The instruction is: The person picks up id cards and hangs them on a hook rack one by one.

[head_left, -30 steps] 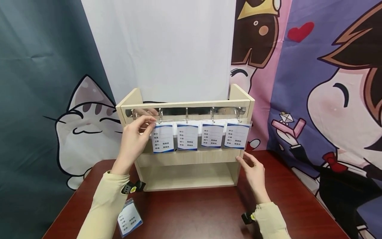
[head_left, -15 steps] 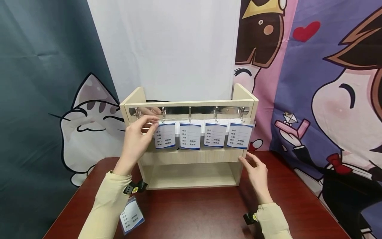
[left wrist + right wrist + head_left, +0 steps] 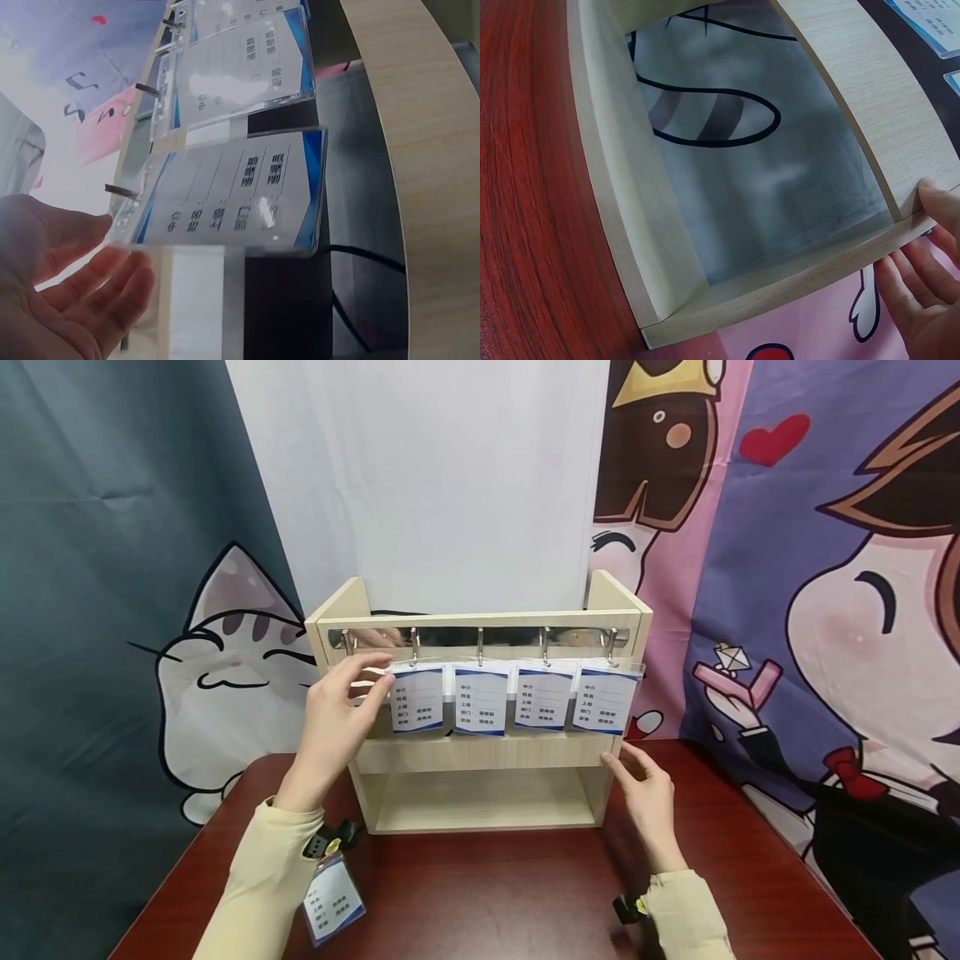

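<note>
Several clear-sleeved ID badges hang side by side from metal hooks on a small wooden shelf (image 3: 480, 754). My left hand (image 3: 339, 718) is at the leftmost hanging badge (image 3: 417, 700), thumb and fingertips apart. The left wrist view shows the thumb beside the top corner of that badge (image 3: 225, 195), with the fingers loosely bent below. My right hand (image 3: 647, 793) holds the shelf's right edge. In the right wrist view its thumb presses the front panel (image 3: 862, 97) while the fingers lie along the outer side. A loose badge (image 3: 333, 902) lies on the table, partly behind the left wrist.
A metal hook rail (image 3: 450, 637) runs across the shelf's upper front; its leftmost hook (image 3: 348, 643) bears no badge. The shelf stands on a dark red table (image 3: 480, 893). Printed cartoon curtains (image 3: 225, 693) surround the back and sides. A dark cable (image 3: 367, 256) shows behind the shelf.
My left hand has drawn slightly left from the leftmost hanging badge. The right hand keeps its place on the shelf edge. The whole view has shifted a little.
</note>
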Available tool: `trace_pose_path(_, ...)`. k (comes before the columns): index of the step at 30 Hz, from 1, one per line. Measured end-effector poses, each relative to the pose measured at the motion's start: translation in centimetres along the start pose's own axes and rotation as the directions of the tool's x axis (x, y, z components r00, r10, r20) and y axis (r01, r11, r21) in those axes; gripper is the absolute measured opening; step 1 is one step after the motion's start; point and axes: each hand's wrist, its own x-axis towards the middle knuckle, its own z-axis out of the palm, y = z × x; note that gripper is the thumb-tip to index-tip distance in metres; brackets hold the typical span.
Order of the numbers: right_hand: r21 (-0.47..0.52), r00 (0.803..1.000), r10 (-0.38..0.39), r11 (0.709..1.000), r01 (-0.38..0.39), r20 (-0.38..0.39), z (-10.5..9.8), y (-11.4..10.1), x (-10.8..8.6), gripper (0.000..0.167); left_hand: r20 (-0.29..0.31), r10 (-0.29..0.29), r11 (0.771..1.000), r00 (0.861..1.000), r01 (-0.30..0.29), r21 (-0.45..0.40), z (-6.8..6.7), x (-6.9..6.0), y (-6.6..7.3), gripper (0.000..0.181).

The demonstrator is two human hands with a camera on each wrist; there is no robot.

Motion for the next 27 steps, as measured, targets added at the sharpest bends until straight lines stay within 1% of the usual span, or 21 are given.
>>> trace_pose_path(4,0.000,1.000,0.000,1.000,0.000,-0.006,-0.1,0.0,0.0,0.045,-0.012,0.020,1.000,1.000,-0.019,0.017,-0.7,-0.4,0.2,0.025)
trace_pose_path(9,0.010,1.000,-0.003,1.000,0.003,-0.024,-0.2,0.1,0.0,0.045,-0.037,0.062,0.998,0.997,-0.061,0.028,-1.8,-0.5,0.0,0.025)
trace_pose_path(13,0.016,0.999,-0.006,1.000,0.006,-0.034,-0.3,0.2,0.0,0.044,-0.053,0.076,0.996,0.996,-0.073,0.054,-3.2,-0.7,0.2,0.025)
trace_pose_path(17,0.025,0.999,-0.002,1.000,0.003,-0.032,-0.3,0.1,0.0,0.044,-0.065,0.084,0.992,0.994,-0.077,0.103,-4.8,-0.9,0.1,0.025)
trace_pose_path(22,0.031,1.000,0.001,1.000,-0.001,-0.020,-0.2,0.0,-0.1,0.043,-0.053,0.071,0.988,0.996,-0.063,0.144,-6.8,-1.7,-0.5,0.027)
trace_pose_path(24,0.027,1.000,-0.006,1.000,0.007,-0.019,-0.1,0.0,-0.1,0.041,-0.044,0.056,0.986,0.997,-0.049,0.162,-7.5,-2.1,-0.8,0.028)
trace_pose_path(27,0.019,0.999,-0.028,0.999,0.029,-0.018,0.0,-0.2,0.0,0.037,-0.027,0.015,0.978,1.000,-0.009,0.207,-8.5,-2.9,-1.3,0.030)
